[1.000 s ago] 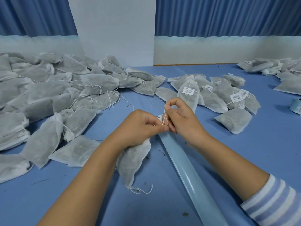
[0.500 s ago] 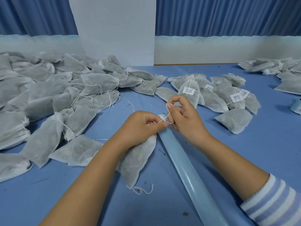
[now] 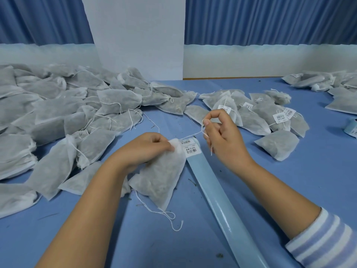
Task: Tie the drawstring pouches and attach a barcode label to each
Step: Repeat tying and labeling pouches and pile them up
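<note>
The left hand [image 3: 152,147] grips the gathered neck of one pouch [image 3: 162,180]. The pouch lies on the worktop [image 3: 289,190] with its long axis running near to far, neck at the far end. The right hand [image 3: 224,138] pinches the drawstring [image 3: 190,136], which is stretched rightward from that neck. Two barcode labels [image 3: 190,147] sit at the far end of the single backing strip [image 3: 222,206], just right of the neck and between the hands. The untied heap [image 3: 67,117] on the left holds too many to count.
</note>
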Demonstrator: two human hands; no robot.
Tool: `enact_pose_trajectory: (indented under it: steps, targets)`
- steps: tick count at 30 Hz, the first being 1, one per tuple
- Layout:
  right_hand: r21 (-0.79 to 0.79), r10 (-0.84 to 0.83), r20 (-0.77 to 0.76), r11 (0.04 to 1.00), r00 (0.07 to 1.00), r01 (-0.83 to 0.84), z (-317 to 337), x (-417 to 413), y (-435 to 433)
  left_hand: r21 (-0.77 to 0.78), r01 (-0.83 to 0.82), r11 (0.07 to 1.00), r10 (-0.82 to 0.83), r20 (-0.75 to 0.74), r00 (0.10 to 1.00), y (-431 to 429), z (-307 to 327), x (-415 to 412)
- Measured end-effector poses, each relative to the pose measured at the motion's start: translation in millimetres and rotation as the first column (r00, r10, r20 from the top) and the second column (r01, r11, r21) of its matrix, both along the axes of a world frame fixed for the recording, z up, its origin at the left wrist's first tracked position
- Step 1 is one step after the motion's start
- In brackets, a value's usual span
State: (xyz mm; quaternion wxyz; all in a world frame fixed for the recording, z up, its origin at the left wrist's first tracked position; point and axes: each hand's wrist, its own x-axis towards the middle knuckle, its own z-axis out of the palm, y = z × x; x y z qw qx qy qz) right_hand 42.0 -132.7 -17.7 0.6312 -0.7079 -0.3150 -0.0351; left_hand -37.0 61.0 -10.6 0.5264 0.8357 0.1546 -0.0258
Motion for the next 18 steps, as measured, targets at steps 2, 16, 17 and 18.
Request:
enact_pose_trajectory:
  steps: [2, 16, 17, 18]
  targets:
    - [-0.011, 0.030, 0.046, 1.000, 0.999, -0.029, -1.8, -3.1, 1.0, 0.003, -0.056, 0.998, 0.056, 0.022, 0.998, 3.6, -0.1, 1.5]
    - [-0.245, 0.176, 0.233, 0.962, 0.956, -0.117, -8.0, -20.6, 9.4, -0.160, -0.355, 0.921, 0.389, 0.347, 0.853, -10.2, -6.8, 15.7]
    - [-0.239, 0.175, 0.226, 0.964, 0.958, -0.120, -8.6, -21.1, 9.7, -0.136, -0.369, 0.920, 0.392, 0.378, 0.839, -11.7, -8.1, 16.0]
    - [-0.240, 0.173, 0.219, 0.963, 0.960, -0.119, -9.6, -21.5, 9.9, -0.119, -0.381, 0.917, 0.395, 0.405, 0.824, -13.3, -9.2, 15.8]
